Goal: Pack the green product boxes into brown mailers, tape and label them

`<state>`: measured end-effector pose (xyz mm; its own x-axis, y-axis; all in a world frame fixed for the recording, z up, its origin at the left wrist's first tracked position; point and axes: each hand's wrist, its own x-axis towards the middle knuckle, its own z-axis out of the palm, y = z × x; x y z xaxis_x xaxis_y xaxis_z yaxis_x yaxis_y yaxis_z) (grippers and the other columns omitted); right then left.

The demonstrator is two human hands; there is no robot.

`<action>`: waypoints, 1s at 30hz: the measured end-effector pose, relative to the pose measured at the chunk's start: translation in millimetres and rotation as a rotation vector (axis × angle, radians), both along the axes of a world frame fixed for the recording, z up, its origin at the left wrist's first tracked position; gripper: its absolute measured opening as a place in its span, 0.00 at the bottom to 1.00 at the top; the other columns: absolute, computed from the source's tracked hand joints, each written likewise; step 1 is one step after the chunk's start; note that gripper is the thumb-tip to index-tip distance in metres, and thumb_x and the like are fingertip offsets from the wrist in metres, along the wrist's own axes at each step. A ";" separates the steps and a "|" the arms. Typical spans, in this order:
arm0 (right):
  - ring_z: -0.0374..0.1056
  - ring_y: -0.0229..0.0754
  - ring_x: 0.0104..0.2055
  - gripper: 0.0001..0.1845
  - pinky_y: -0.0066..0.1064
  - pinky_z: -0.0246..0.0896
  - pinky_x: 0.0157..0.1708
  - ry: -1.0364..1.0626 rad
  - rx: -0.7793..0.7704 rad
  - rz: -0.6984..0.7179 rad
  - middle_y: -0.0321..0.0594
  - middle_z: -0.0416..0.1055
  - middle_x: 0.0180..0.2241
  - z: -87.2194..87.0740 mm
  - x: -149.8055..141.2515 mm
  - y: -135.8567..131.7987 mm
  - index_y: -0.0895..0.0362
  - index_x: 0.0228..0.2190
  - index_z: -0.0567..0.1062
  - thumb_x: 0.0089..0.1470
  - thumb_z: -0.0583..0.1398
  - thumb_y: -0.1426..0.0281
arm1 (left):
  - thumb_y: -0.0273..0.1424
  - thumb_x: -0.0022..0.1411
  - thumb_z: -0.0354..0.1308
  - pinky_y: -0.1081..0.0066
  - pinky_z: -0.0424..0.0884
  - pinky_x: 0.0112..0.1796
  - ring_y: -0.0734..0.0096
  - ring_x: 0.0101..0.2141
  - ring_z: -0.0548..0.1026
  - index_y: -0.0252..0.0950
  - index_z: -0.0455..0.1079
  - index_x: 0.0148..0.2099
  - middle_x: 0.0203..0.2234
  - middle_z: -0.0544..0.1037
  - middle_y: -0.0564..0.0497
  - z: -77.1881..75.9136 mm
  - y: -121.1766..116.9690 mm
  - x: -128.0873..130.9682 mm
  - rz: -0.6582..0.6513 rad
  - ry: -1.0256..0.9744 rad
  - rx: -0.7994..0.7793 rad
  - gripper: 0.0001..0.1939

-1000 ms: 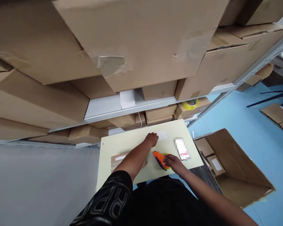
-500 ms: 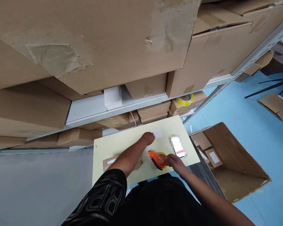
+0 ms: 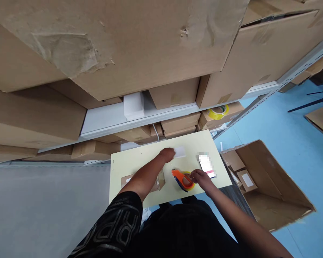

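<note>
My left hand (image 3: pixel 167 154) is over the far part of the small cream table (image 3: pixel 218 172), its fingers closed on the edge of a white paper slip (image 3: pixel 180 152). My right hand (image 3: pixel 201 178) is at the right side of an orange tape dispenser (image 3: pixel 185 181), which lies on the table with a yellow-edged roll of tape. Its fingers are loosely bent and slightly apart; whether they touch the dispenser is hard to see. Beneath my left forearm lies a small cardboard box (image 3: pixel 159 180), partly hidden. A phone (image 3: pixel 206 165) with a lit screen rests beyond my right hand.
A large open carton (image 3: pixel 274 172) with small boxes inside stands right of the table. Ahead, a metal shelf (image 3: pixel 104 118) carries big cardboard boxes (image 3: pixel 140 46) and a white box (image 3: pixel 134 106). A yellow tape roll (image 3: pixel 218 111) sits on a lower box.
My view has shifted slightly. My right hand has drawn up a little from the dispenser's handle. The left hand stays at the paper slip, and more of the small box shows under my forearm.
</note>
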<state>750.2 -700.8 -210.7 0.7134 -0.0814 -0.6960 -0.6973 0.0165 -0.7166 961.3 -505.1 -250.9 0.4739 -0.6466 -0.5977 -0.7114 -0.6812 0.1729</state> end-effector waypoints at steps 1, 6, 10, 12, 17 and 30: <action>0.74 0.44 0.32 0.14 0.35 0.65 0.35 -0.004 -0.012 -0.002 0.41 0.79 0.32 -0.6 7.8 -1.3 0.54 0.31 0.76 0.53 0.60 0.56 | 0.30 0.63 0.62 0.60 0.73 0.51 0.52 0.53 0.76 0.32 0.78 0.47 0.51 0.77 0.35 0.8 0.2 -0.5 -0.006 0.008 0.000 0.11; 0.75 0.43 0.33 0.14 0.35 0.67 0.37 -0.024 -0.092 0.037 0.42 0.80 0.35 -11.6 45.2 -5.1 0.55 0.34 0.77 0.54 0.61 0.57 | 0.29 0.60 0.66 0.60 0.72 0.53 0.50 0.59 0.70 0.34 0.78 0.47 0.55 0.75 0.36 3.2 -7.7 -2.7 -0.009 0.027 0.014 0.12; 0.75 0.44 0.34 0.16 0.35 0.68 0.36 -0.024 -0.112 0.073 0.42 0.80 0.35 -24.5 59.4 -4.5 0.55 0.35 0.78 0.57 0.60 0.56 | 0.23 0.60 0.62 0.61 0.73 0.52 0.51 0.57 0.72 0.32 0.78 0.48 0.53 0.77 0.35 1.5 -15.5 -4.5 0.028 0.027 0.021 0.13; 0.75 0.44 0.34 0.16 0.35 0.68 0.36 -0.018 -0.129 0.085 0.43 0.80 0.36 -30.8 63.0 -4.6 0.55 0.35 0.77 0.57 0.59 0.55 | 0.22 0.61 0.60 0.60 0.73 0.51 0.52 0.54 0.75 0.31 0.78 0.48 0.51 0.78 0.34 0.2 -17.8 -5.7 0.059 0.026 0.024 0.12; 0.76 0.45 0.35 0.16 0.36 0.68 0.37 -0.005 -0.189 0.135 0.44 0.80 0.37 -46.5 75.4 -4.5 0.55 0.38 0.78 0.60 0.58 0.58 | 0.26 0.66 0.55 0.60 0.75 0.45 0.53 0.46 0.80 0.30 0.77 0.49 0.46 0.80 0.34 1.1 -15.6 -5.7 0.149 0.024 0.044 0.13; 0.63 0.55 0.55 0.23 0.42 0.58 0.53 -0.372 -0.959 0.729 0.54 0.68 0.55 -52.5 99.7 12.3 0.57 0.58 0.73 0.64 0.55 0.67 | 0.23 0.61 0.58 0.59 0.73 0.53 0.50 0.53 0.77 0.32 0.76 0.49 0.51 0.78 0.36 0.5 -11.2 -11.1 0.194 0.044 -0.047 0.14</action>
<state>849.9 -688.5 -263.2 0.9450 0.0532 -0.3228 -0.0786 -0.9209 -0.3818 950.3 -516.3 -250.3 0.5665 -0.5737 -0.5916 -0.5591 -0.7949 0.2355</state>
